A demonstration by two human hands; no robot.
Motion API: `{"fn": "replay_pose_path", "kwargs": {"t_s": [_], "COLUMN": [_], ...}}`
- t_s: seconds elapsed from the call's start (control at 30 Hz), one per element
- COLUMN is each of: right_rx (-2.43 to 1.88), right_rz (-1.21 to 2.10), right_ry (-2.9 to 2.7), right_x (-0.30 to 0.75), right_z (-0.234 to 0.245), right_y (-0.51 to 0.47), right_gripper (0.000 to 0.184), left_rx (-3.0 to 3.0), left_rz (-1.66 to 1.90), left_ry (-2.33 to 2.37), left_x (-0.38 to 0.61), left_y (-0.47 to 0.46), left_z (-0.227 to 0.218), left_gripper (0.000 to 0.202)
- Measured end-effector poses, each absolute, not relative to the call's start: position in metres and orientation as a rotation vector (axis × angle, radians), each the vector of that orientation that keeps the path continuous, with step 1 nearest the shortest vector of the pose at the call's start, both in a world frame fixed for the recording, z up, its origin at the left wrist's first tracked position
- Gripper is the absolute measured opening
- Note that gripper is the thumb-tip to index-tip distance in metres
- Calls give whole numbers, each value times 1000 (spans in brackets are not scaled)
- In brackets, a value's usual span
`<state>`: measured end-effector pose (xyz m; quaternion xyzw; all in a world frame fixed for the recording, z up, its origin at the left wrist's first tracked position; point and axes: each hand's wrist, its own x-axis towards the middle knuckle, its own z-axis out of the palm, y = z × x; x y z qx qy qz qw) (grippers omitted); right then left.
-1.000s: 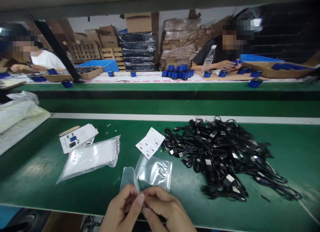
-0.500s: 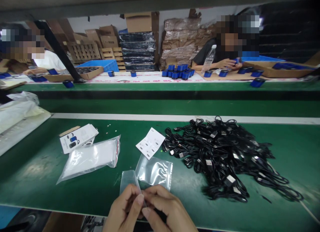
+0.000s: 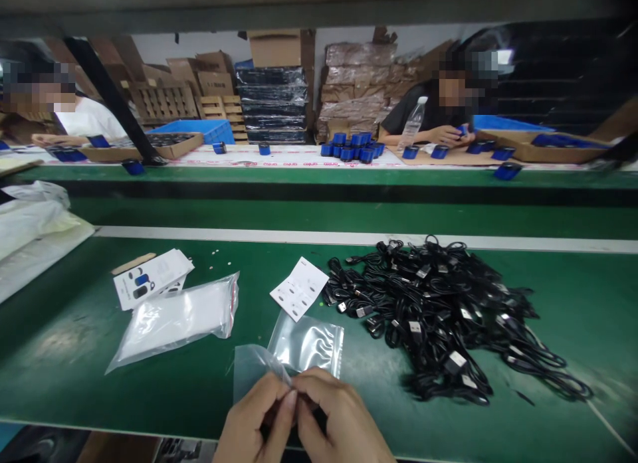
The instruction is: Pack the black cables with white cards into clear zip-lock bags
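Close to the bench's front edge, my left hand [image 3: 262, 420] and my right hand [image 3: 336, 416] pinch one clear plastic bag [image 3: 252, 370] between thumbs and fingers. The fingertips meet at its edge, and the bag's body sticks out to the left. Just beyond them lies another clear zip bag [image 3: 312, 343], flat, with a white printed leaflet [image 3: 300, 288] overlapping its far edge. To the right spreads a heap of black USB cables [image 3: 423, 303], coiled, with metal plugs showing. My palms are hidden from view.
At left lie a clear pack with white contents [image 3: 174, 323], printed cards [image 3: 149, 280] and a large plastic sack [image 3: 37, 234]. Across a raised ledge, two people work among blue cylinders [image 3: 351, 147], a bottle [image 3: 413, 124] and cartons [image 3: 543, 147]. A black post [image 3: 112, 97] stands at left.
My fingertips have drawn closer together on the bag's edge. The bag's upper part has bent over to the left and spread flatter. The camera view has shifted slightly.
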<state>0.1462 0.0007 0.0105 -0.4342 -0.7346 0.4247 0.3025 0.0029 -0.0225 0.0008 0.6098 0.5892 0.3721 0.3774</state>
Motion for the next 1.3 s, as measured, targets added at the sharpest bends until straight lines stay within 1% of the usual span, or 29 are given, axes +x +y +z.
{"fn": "replay_pose_path", "kwargs": {"t_s": [0.13, 0.23, 0.33, 0.4, 0.43, 0.53, 0.63, 0.73, 1.03, 1.3], "right_rx": [-1272, -1424, -1497, -1433, -1411, -1507, -1679, -1758, -1767, -1765], "right_rz": [886, 712, 734, 818, 808, 587, 448, 443, 555, 598], "right_ry": [-2035, -2077, -2131, -2169, -2180, -2282, -2390, -2407, -2468, -2474], "right_x": [138, 137, 142, 145, 144, 134, 118, 111, 120, 122], "right_z": [-1, 0, 14, 27, 34, 47, 49, 46, 53, 56], "right_y": [1, 4, 12, 21, 27, 50, 71, 84, 99, 105], "right_gripper": [22, 21, 22, 13, 11, 38, 51, 54, 40, 39], "left_rx": [1826, 1922, 1902, 1834, 1786, 1680, 1646, 1589, 1547, 1543], "left_rz": [928, 961, 1001, 992, 981, 945, 956, 952, 1001, 991], "left_ry": [1537, 1554, 1577, 1628, 1655, 1680, 1659, 1647, 1640, 1623], "left_x": [-4, -9, -9, -9, -9, -10, -11, -11, -9, -10], "left_y": [-18, -17, -18, -18, -18, -17, -17, -18, -17, -17], "left_z": [-5, -10, -14, -16, -17, -20, -26, -31, -26, -27], "left_gripper": [27, 27, 28, 30, 31, 35, 35, 33, 34, 34]}}
